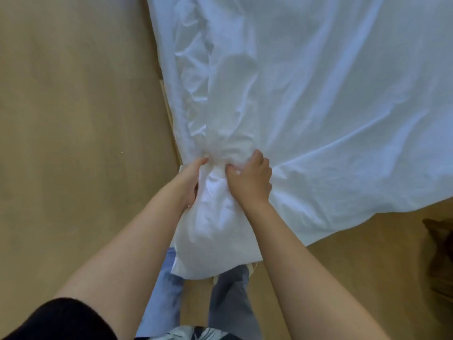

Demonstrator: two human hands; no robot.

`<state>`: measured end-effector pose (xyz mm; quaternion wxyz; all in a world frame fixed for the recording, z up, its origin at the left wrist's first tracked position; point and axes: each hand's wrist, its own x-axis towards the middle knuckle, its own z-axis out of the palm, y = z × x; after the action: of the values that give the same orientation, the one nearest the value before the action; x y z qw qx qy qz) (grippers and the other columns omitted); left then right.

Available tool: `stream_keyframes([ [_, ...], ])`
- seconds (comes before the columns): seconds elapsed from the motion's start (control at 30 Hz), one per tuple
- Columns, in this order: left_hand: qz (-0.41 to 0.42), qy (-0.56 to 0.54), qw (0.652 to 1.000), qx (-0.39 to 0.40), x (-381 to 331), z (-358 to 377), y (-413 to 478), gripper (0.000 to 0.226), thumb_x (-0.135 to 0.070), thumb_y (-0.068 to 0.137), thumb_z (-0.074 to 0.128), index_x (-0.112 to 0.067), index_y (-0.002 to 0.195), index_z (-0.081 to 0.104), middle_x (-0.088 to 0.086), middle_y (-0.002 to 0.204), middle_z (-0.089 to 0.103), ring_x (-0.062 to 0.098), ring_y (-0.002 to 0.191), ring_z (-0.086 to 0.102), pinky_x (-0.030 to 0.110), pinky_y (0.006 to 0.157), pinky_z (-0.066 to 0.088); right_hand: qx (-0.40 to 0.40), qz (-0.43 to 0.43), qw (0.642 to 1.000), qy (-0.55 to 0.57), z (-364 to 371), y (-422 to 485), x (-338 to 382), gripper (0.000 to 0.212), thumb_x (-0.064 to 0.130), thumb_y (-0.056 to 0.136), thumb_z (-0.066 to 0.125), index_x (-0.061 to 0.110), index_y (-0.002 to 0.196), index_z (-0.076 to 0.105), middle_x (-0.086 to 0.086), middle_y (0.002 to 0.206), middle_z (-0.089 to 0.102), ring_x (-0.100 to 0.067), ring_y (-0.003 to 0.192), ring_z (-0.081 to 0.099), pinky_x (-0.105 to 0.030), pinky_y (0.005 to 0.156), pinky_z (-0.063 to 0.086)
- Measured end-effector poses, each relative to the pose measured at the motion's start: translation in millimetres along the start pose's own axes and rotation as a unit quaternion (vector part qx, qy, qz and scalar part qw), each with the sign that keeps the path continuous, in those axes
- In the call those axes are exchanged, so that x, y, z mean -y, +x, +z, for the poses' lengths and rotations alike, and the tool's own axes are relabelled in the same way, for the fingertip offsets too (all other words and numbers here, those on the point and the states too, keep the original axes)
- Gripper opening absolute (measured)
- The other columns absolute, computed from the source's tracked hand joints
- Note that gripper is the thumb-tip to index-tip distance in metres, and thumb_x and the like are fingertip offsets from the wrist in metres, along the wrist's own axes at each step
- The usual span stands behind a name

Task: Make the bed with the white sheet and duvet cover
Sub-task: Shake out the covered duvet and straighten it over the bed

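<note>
Sheet point(306, 106), white; whether it is the sheet proper or the duvet cover I cannot tell. Its bunched corner point(213, 231) lies nearest to me, hanging between my forearms and in front of my jeans point(169, 298). My black sleeve point(61, 320) shows at the lower left.

Above the hanging bunch, both hands close on the gathered cloth. My left hand point(192, 179) grips it from the left side, thumb lying along the top of the gather and fingers wrapped underneath, partly hidden. My right hand point(250, 177) grips it from the right, fingers curled and dug into the folds. The two hands sit just beside each other, with only the neck of cloth between them.

Beyond the hands, creases fan outward from the gather, and the cloth spreads over the bed to the top and right edges of the view. Its left border is crumpled and runs along a pale wooden frame point(169, 106). Tan floor point(73, 106) lies to the left and lower right. A dark, blurred object point(438, 244) stands at the right edge.
</note>
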<state>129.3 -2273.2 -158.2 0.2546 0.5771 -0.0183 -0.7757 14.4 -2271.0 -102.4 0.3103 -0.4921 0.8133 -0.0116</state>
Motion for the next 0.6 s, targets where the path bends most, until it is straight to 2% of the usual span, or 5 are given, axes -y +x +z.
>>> stream_keyframes([
  [0.1, -0.019, 0.030, 0.998, -0.049, 0.1, 5.6, 15.2, 0.090, -0.064, 0.057, 0.077, -0.014, 0.128, 0.053, 0.005, 0.114, 0.066, 0.024, 0.102, 0.064, 0.040, 0.093, 0.050, -0.037, 0.013, 0.999, 0.025, -11.9, 15.5, -1.3, 0.015, 0.012, 0.088, 0.046, 0.008, 0.103, 0.045, -0.012, 0.111, 0.056, -0.032, 0.102, 0.053, -0.033, 0.073, 0.035],
  [0.23, 0.033, 0.022, 0.998, -0.049, -25.8, 24.6, 23.8, 0.030, -0.036, 0.093, 0.056, -0.009, 0.102, 0.062, 0.006, 0.096, 0.067, 0.019, 0.080, 0.063, 0.029, 0.067, 0.051, -0.069, 0.023, 0.995, 0.063, -36.7, 21.0, -10.7, 0.028, -0.002, 0.080, 0.041, 0.006, 0.105, 0.052, -0.008, 0.095, 0.057, -0.030, 0.088, 0.052, -0.030, 0.073, 0.036],
  [0.33, 0.051, -0.067, 0.996, -0.016, -53.2, 47.4, 22.3, 0.034, -0.043, 0.095, 0.050, -0.011, 0.088, 0.060, 0.002, 0.080, 0.063, 0.015, 0.067, 0.056, 0.024, 0.057, 0.044, -0.066, 0.046, 0.995, 0.054, -48.8, 24.4, -26.1, 0.032, -0.002, 0.083, 0.041, 0.007, 0.112, 0.051, -0.003, 0.093, 0.051, -0.026, 0.085, 0.049, -0.029, 0.072, 0.036],
  [0.47, 0.155, -0.168, 0.974, 0.012, -90.6, 75.0, 26.6, 0.057, -0.053, 0.095, 0.042, -0.016, 0.138, 0.045, 0.005, 0.131, 0.057, 0.021, 0.116, 0.057, 0.038, 0.100, 0.046, -0.031, 0.065, 0.997, 0.039, -58.2, 42.9, -34.3, 0.032, 0.003, 0.082, 0.046, 0.006, 0.113, 0.046, -0.010, 0.107, 0.057, -0.035, 0.101, 0.056, -0.036, 0.079, 0.045],
  [0.6, 0.366, 0.106, 0.923, -0.048, -100.6, 125.0, 29.7, 0.050, -0.015, 0.090, 0.053, -0.022, 0.139, 0.044, 0.002, 0.131, 0.058, 0.018, 0.119, 0.054, 0.035, 0.102, 0.044, -0.116, -0.012, 0.968, 0.221, -81.5, 65.1, -4.6, 0.041, 0.007, 0.081, 0.046, 0.011, 0.122, 0.045, 0.001, 0.108, 0.042, -0.028, 0.113, 0.048, -0.038, 0.097, 0.042],
])
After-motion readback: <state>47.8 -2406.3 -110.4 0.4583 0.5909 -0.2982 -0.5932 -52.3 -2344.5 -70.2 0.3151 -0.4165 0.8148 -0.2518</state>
